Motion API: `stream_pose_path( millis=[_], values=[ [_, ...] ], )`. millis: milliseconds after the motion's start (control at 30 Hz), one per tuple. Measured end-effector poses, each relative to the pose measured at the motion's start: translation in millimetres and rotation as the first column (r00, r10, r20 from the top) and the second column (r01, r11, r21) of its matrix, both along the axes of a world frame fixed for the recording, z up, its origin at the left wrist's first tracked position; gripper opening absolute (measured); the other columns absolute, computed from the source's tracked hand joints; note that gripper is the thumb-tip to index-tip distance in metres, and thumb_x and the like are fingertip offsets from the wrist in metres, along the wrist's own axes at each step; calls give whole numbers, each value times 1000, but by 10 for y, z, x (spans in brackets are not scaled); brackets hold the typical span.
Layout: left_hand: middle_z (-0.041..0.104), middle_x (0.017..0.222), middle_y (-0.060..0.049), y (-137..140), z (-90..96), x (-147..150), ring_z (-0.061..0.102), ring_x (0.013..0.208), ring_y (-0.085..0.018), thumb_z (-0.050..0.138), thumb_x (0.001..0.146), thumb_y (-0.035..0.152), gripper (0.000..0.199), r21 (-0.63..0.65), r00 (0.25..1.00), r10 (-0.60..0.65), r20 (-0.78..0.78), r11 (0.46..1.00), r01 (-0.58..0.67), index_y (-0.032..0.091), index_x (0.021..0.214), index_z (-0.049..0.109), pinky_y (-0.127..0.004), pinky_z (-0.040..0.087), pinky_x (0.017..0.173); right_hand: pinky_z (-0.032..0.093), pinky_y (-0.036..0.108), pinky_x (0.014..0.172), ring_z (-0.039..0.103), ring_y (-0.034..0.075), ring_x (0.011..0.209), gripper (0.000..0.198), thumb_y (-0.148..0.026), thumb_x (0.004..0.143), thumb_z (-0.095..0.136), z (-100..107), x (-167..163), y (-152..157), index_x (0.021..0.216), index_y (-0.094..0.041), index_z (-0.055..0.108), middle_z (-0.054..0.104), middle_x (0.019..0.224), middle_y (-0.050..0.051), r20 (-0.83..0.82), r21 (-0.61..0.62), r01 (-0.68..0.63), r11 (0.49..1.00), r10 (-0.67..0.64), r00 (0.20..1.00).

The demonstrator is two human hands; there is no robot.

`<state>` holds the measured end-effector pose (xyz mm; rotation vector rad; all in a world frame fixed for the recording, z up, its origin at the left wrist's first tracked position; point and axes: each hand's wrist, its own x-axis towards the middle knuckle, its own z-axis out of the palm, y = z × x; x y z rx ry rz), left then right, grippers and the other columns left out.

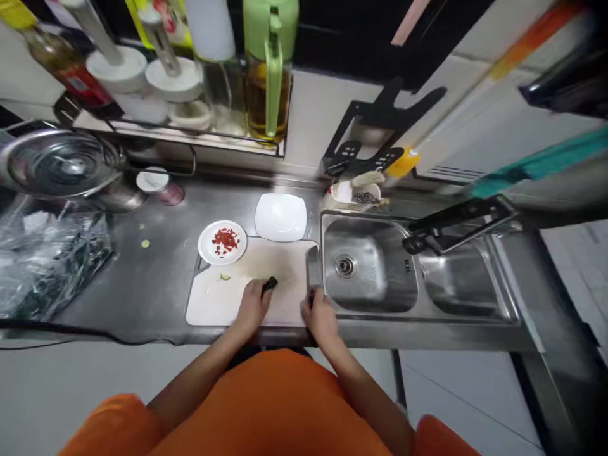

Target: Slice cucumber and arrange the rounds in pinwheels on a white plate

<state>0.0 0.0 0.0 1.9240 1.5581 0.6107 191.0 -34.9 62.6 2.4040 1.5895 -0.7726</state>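
Orange shirt (285,405), mine, fills the near middle; both forearms reach past it to the work. Steel counter (137,278) runs left to right beyond. Double sink (380,253) set into its right part, two basins side by side. Wire shelf (213,144) at far left, bottles and white-lidded jars standing along it. Pale cutting board (289,304) lies near, in front of me, right end just beside the sink. Clear plastic bag (47,272) at far left of the counter, dark green stuff within. Rectangular white dish (281,217) sits at the board's far edge. Round white plate (208,244) stands at the far left corner. Cleaver (314,269) at the board's right end, blade pointing far; my right hand (323,316) has its fingers wrapped about the handle. My left hand (254,305), over the middle of the board, has its fingers curled on a short dark piece (270,284), end poking out rightward; too small to name, and I cannot tell whether it touches the board. Chopped red bits (225,240) on the round plate. Pale green slice (225,277) on the board, left of the left hand.
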Motion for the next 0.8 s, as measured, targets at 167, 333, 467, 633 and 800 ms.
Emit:
stream_pose_path(
  millis=[167, 333, 467, 633, 800],
  values=[
    [61, 95, -10, 18, 22, -88, 55, 92, -25, 50, 85, 25, 27, 62, 992, -1, -126, 998, 9, 17, 109, 58, -42, 46, 85, 41, 28, 70, 59, 19, 79, 31, -16, 82, 41, 82, 115, -121, 113, -12, 45, 61, 93, 11, -42, 188, 49, 981, -42, 998],
    [58, 108, -12, 64, -2, -85, 53, 101, -24, 52, 83, 22, 36, 138, 997, -76, -31, 987, 80, 17, 119, 50, -42, 46, 89, 42, 30, 77, 56, 20, 87, 38, -11, 77, 38, 157, 2, -89, 114, -14, 46, 59, 96, 10, -214, 359, -66, 931, 151, 965],
    [59, 104, -10, 83, -47, -44, 55, 101, -24, 54, 83, 25, 32, 153, 993, -111, 30, 983, 105, 18, 114, 51, -42, 47, 88, 41, 29, 82, 55, 19, 93, 39, -10, 75, 40, 132, -156, 16, 113, -14, 47, 60, 99, 9, -336, 309, -116, 944, 223, 915],
    [62, 101, -9, 82, -19, -25, 58, 95, -21, 51, 86, 23, 26, 146, 995, -61, 83, 988, 48, 18, 111, 53, -38, 49, 85, 39, 28, 82, 54, 17, 92, 39, -10, 75, 43, 43, -172, 85, 113, -15, 47, 60, 98, 8, -384, 220, -169, 961, 245, 890],
    [62, 98, -9, 67, -28, -29, 58, 95, -21, 51, 85, 22, 22, 181, 993, -92, 78, 980, 76, 18, 107, 55, -38, 49, 86, 39, 28, 81, 54, 18, 92, 36, -11, 77, 42, 58, -135, 94, 113, -16, 45, 59, 100, 8, -370, 175, -231, 957, 281, 885]
  ],
)
